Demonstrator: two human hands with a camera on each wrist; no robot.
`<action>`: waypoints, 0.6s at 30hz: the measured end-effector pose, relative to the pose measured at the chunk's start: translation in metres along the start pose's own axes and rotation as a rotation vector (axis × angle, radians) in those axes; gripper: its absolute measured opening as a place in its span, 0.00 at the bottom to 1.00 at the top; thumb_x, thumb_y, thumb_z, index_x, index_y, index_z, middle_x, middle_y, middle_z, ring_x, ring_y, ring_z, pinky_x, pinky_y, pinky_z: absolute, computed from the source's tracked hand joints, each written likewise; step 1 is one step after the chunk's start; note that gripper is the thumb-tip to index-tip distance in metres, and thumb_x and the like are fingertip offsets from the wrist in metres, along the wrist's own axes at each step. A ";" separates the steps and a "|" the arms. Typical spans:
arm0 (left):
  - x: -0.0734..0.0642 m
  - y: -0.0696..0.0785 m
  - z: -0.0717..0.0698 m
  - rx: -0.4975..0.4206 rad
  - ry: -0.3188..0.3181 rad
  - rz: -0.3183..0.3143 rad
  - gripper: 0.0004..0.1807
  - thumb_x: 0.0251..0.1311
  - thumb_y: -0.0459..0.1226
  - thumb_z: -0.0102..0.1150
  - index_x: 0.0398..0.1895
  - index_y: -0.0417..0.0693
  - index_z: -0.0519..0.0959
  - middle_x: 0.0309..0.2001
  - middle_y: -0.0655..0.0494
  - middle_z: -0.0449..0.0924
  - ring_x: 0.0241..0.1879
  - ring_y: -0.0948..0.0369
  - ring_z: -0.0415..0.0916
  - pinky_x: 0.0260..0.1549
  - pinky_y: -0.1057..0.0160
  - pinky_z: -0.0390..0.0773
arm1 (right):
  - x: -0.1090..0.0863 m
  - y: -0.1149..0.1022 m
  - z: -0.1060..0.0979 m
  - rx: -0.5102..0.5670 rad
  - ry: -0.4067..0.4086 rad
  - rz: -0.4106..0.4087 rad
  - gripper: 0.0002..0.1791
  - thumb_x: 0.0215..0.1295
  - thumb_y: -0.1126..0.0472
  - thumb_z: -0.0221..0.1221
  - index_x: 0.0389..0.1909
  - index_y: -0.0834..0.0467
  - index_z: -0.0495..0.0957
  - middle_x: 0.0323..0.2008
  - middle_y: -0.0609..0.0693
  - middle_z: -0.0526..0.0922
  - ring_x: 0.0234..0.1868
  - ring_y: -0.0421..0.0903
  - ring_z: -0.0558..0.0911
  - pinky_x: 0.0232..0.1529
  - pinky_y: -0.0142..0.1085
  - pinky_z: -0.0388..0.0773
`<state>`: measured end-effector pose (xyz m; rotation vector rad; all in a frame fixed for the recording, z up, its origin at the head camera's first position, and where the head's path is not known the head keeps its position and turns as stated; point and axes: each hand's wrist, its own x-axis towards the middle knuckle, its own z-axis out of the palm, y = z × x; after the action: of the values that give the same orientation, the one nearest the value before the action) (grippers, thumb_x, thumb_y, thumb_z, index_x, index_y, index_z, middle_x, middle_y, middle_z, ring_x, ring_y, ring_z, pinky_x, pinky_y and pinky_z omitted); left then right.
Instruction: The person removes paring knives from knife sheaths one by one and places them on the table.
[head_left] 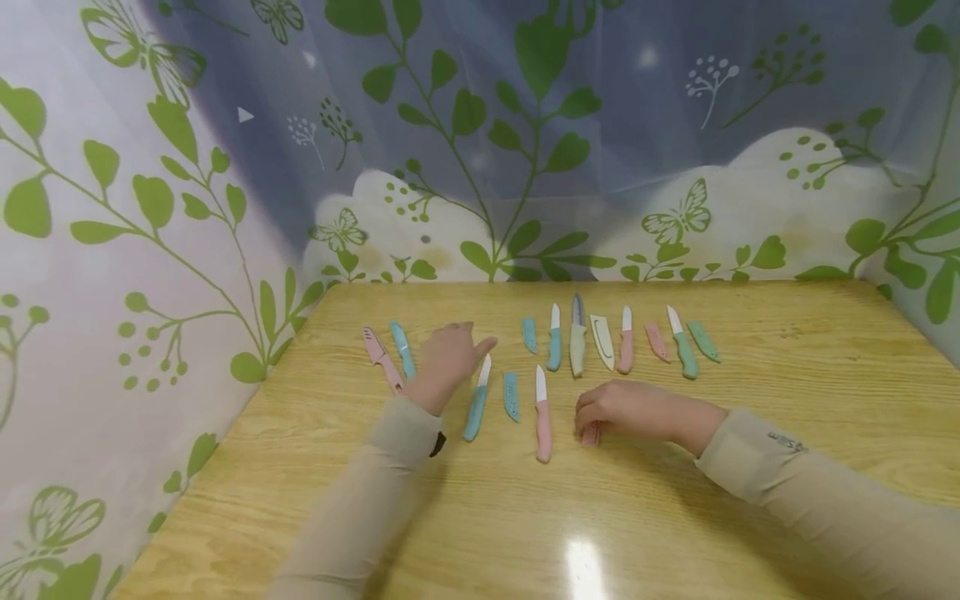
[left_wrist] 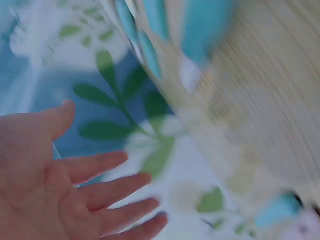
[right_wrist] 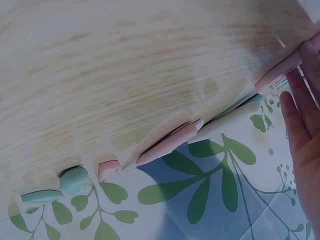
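Observation:
My left hand (head_left: 448,362) hovers over the table with its fingers spread and nothing in it; in the left wrist view its palm (left_wrist: 55,200) shows bare. Close by lie a blue-handled knife (head_left: 476,408) and, further left, a blue sheathed knife (head_left: 402,348) and a pink sheathed knife (head_left: 381,357). My right hand (head_left: 630,408) pinches a pink knife sheath (head_left: 591,434) on the table, which shows beside the thumb in the right wrist view. Left of it lie a pink-handled knife (head_left: 543,425) with a bare white blade and a blue sheath (head_left: 511,396).
Along the back lie a row of knives and sheaths, among them a cream-handled knife (head_left: 577,346), a white sheath (head_left: 602,340), another pink-handled knife (head_left: 626,350) and a green-handled knife (head_left: 684,350). A leaf-patterned curtain (head_left: 465,167) borders the wooden table (head_left: 495,525).

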<state>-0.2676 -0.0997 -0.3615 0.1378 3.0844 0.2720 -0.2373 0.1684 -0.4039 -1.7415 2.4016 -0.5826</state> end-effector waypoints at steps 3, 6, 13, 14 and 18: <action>0.005 -0.025 -0.007 -0.010 -0.010 -0.060 0.38 0.71 0.59 0.39 0.76 0.46 0.53 0.75 0.39 0.49 0.74 0.39 0.45 0.68 0.39 0.55 | -0.001 0.001 0.000 0.000 -0.001 0.002 0.08 0.59 0.75 0.61 0.35 0.60 0.83 0.35 0.50 0.83 0.34 0.36 0.83 0.36 0.25 0.79; 0.010 -0.046 -0.012 -0.019 -0.004 -0.105 0.41 0.71 0.59 0.39 0.78 0.48 0.44 0.77 0.39 0.37 0.74 0.36 0.34 0.68 0.34 0.45 | -0.001 0.002 0.001 -0.007 0.001 -0.003 0.08 0.59 0.74 0.62 0.35 0.59 0.83 0.34 0.49 0.83 0.34 0.36 0.83 0.36 0.25 0.79; 0.016 -0.086 -0.014 -0.141 -0.043 -0.239 0.45 0.70 0.61 0.39 0.78 0.55 0.29 0.77 0.42 0.21 0.72 0.34 0.18 0.61 0.23 0.39 | 0.004 0.004 0.003 -0.041 0.004 -0.055 0.08 0.58 0.74 0.63 0.34 0.59 0.82 0.32 0.47 0.82 0.33 0.36 0.82 0.36 0.24 0.78; 0.017 -0.091 -0.013 -0.172 -0.054 -0.263 0.46 0.70 0.61 0.39 0.77 0.57 0.27 0.76 0.43 0.18 0.71 0.34 0.15 0.59 0.21 0.37 | 0.004 0.004 0.003 -0.054 0.006 -0.066 0.08 0.58 0.74 0.63 0.33 0.59 0.82 0.32 0.47 0.82 0.33 0.36 0.82 0.36 0.23 0.78; 0.016 -0.107 -0.008 -0.254 -0.083 -0.361 0.47 0.69 0.63 0.37 0.76 0.60 0.22 0.74 0.44 0.11 0.69 0.34 0.08 0.55 0.18 0.34 | 0.005 0.004 0.003 -0.099 0.021 -0.110 0.08 0.56 0.74 0.64 0.32 0.58 0.82 0.30 0.47 0.82 0.32 0.35 0.82 0.35 0.22 0.77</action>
<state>-0.2929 -0.2050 -0.3730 -0.3994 2.8845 0.6125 -0.2413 0.1644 -0.4079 -1.9270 2.3989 -0.5051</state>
